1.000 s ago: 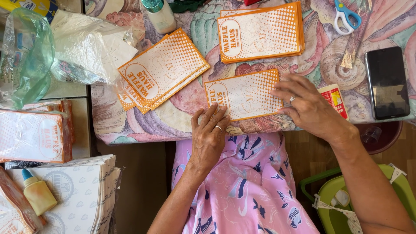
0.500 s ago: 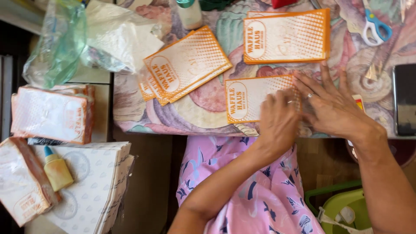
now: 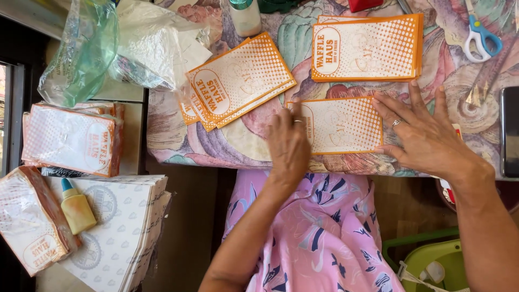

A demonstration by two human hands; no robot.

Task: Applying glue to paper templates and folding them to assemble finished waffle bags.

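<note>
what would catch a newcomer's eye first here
Two hands press flat on an orange-and-white paper bag at the near edge of the patterned table: the left hand on its left end, the right hand on its right end. More such bags lie just beyond it, a fanned pile to the left and a neat stack above. Blue-handled scissors lie at the far right.

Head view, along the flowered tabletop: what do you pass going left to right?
Clear plastic bags → fanned orange paper bags → left hand → flat paper bag under both hands → right hand → dark phone at the right edge.
</note>
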